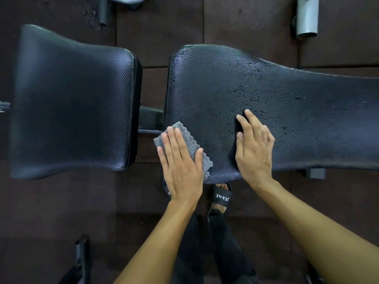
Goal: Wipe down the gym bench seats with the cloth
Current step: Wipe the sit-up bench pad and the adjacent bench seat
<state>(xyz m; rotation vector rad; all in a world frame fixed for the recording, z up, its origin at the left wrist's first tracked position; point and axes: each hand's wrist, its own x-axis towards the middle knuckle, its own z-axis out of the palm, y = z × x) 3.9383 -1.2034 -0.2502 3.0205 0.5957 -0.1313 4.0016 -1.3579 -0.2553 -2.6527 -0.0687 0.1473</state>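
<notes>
Two black textured bench pads lie side by side. The long pad (266,95) on the right is speckled with wet droplets. The shorter seat pad (71,99) on the left looks dry. A folded grey cloth (189,143) rests on the long pad's near left corner. My left hand (180,167) lies flat on top of the cloth, fingers spread. My right hand (254,148) rests flat and bare on the long pad, just right of the cloth.
A metal frame bar (151,117) shows in the gap between the pads. Grey posts stand at the top left (104,11) and top right (307,17). My feet in black slides (221,198) stand on the dark rubber floor (61,212) under the pad's near edge.
</notes>
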